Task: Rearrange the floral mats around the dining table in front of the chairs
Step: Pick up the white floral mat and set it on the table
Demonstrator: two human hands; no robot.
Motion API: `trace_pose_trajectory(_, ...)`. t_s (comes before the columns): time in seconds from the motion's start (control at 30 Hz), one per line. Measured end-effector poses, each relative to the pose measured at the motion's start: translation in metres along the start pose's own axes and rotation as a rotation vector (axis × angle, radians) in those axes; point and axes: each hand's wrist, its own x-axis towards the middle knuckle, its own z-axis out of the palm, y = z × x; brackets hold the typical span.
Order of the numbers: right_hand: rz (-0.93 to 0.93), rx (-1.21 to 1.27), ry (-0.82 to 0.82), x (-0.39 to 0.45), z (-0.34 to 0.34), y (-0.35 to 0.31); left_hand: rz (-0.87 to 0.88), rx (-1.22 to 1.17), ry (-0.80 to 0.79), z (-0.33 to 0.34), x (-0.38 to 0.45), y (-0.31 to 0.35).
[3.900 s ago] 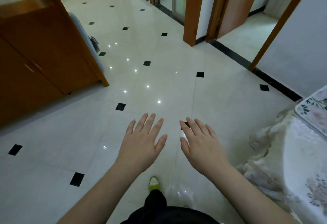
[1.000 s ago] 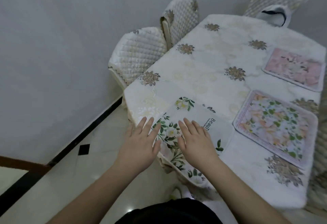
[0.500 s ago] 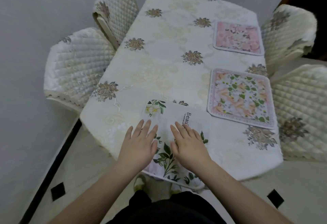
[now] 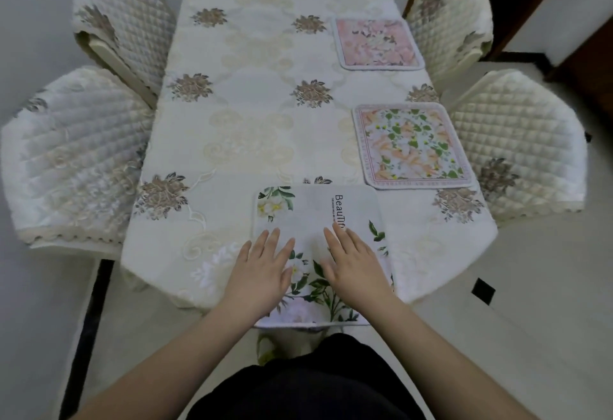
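You are standing at the near end of the dining table [image 4: 258, 127], looking straight down its length, and everything below is placed against that table. Your left hand [image 4: 260, 273] lies flat, palm down, fingers straight and slightly spread, over the left half of the white floral mat [image 4: 318, 217] at the table's near edge; your right hand [image 4: 353, 265] lies the same way, fingers straight and a little apart, over the mat's right half. Neither hand pinches or curls round anything. That mat, printed with white blossoms, green leaves and a line of lettering, sits centred on the near end and overhangs the near edge of the table toward you. Along the table's right side lie two more mats: the green-leaf mat [image 4: 413, 145] at the middle of that side, and the pink mat [image 4: 376, 43] farther along the same side, near the far right corner. The two are apart from each other, and the green-leaf mat is just beyond the far right corner of the white floral mat without touching it. The table wears a cream tablecloth [image 4: 232, 54] with brown flower motifs. Quilted chairs stand round it: a near left chair [image 4: 73, 160] and a far left chair [image 4: 126, 28] on the table's left side, a near right chair [image 4: 517, 150] beside the green-leaf mat, a far right chair [image 4: 447, 24] beside the pink mat, and part of another chair at the far end.
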Motion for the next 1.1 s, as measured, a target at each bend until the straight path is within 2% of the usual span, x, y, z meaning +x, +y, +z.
trace_pose_trajectory(0.37,0.11,0.001,-0.016,-0.004,0.02,0.043,-0.021,0.046,0.034,0.024,0.011,0.01)
trace_pose_trajectory(0.53,0.225,-0.01,-0.04,-0.01,0.027,0.068,-0.225,-0.08,-0.008,0.039,0.01,0.012)
trace_pose_trajectory(0.67,0.323,0.092,-0.059,-0.013,0.03,0.079,-0.367,-0.181,-0.053,0.044,0.007,0.015)
trace_pose_trajectory(0.8,0.32,0.142,-0.046,-0.014,0.029,0.081,-0.458,-0.324,0.003,0.045,0.007,0.018)
trace_pose_trajectory(1.0,0.285,0.149,0.013,-0.018,0.027,0.081,-0.488,-0.435,0.078,0.04,0.006,0.027)
trace_pose_trajectory(1.1,0.273,0.189,0.038,-0.021,0.025,0.082,-0.484,-0.51,0.18,0.034,0.003,0.03)
